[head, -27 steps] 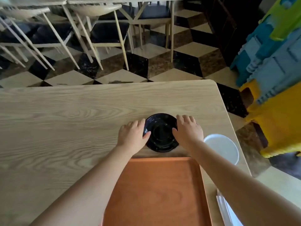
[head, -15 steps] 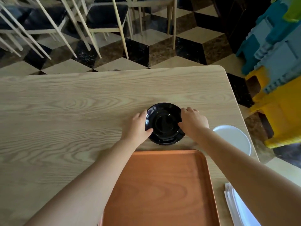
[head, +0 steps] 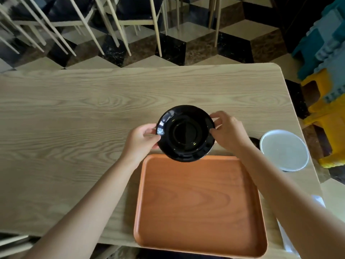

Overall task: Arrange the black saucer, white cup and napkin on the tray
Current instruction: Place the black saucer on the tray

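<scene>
The black saucer point(head: 185, 133) hangs in the air above the table, its near edge over the far rim of the orange tray point(head: 199, 206). My left hand point(head: 142, 140) pinches its left rim and my right hand point(head: 226, 130) pinches its right rim. The tray lies bare at the table's near edge. The white cup point(head: 284, 149) stands on the table to the right of the tray, seen from above. A white napkin point(head: 287, 238) lies at the near right, mostly hidden behind my right forearm.
The wooden table point(head: 74, 128) ends close on the right, just past the cup. Chairs point(head: 130, 19) stand on the chequered floor beyond the far edge. Stacked blue and yellow plastic stools point(head: 328, 86) sit right of the table.
Both hands closed on the saucer's rim and lifted it off the table, bringing it nearer so it overlaps the tray's far edge. The view tilted down.
</scene>
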`<state>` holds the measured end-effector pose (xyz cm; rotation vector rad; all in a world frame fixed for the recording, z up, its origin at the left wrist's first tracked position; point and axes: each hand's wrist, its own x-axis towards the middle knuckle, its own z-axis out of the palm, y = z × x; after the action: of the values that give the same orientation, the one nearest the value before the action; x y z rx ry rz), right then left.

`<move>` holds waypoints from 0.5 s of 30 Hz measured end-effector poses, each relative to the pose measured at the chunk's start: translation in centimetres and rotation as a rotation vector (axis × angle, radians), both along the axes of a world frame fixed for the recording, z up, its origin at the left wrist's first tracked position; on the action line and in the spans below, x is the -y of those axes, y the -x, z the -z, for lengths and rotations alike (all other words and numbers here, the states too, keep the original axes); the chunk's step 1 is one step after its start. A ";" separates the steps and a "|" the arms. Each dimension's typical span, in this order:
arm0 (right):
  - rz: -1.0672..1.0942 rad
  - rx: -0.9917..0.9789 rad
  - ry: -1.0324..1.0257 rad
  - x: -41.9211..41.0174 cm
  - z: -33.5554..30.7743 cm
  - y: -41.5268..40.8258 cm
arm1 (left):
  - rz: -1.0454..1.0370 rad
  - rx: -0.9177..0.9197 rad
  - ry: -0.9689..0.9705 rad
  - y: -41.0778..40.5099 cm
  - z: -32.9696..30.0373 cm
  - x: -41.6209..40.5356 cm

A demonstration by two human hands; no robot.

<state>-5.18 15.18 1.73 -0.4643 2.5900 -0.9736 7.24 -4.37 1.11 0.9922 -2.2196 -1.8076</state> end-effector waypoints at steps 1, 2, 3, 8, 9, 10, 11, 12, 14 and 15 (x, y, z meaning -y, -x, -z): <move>0.008 0.034 0.040 -0.1 -0.1 -1.0 | 0.000 -0.002 -0.003 -1.2 -0.2 0.2; 0.014 0.080 0.082 -0.1 -0.1 -2.1 | 0.007 0.009 -0.003 -2.3 -0.3 0.4; 0.020 0.125 0.119 -0.3 0.0 -3.2 | 0.018 0.028 -0.010 -3.5 -0.3 0.6; 0.021 0.206 0.156 -1.1 1.8 -7.9 | 0.033 0.105 -0.078 -8.4 1.2 0.4; 0.014 0.209 0.142 -1.2 2.3 -8.6 | 0.026 0.114 -0.086 -9.1 1.5 0.3; 0.013 0.213 0.128 -1.3 2.6 -9.3 | 0.020 0.121 -0.091 -9.8 1.8 0.2; 0.019 0.226 0.125 -1.2 2.9 -9.8 | 0.015 0.128 -0.093 -10.3 2.0 0.1; 0.027 0.245 0.130 -1.2 3.1 -10.3 | 0.015 0.136 -0.082 -10.6 2.2 0.1; 0.036 0.278 0.150 -1.2 3.5 -11.0 | 0.024 0.164 -0.035 -11.2 2.4 0.1; 0.040 0.296 0.158 -1.2 3.6 -11.2 | 0.029 0.181 -0.012 -11.4 2.5 0.2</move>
<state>6.04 16.39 -1.91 -0.2827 2.2774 -1.1703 18.59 -4.53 -1.37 1.1752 -2.3388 -1.8116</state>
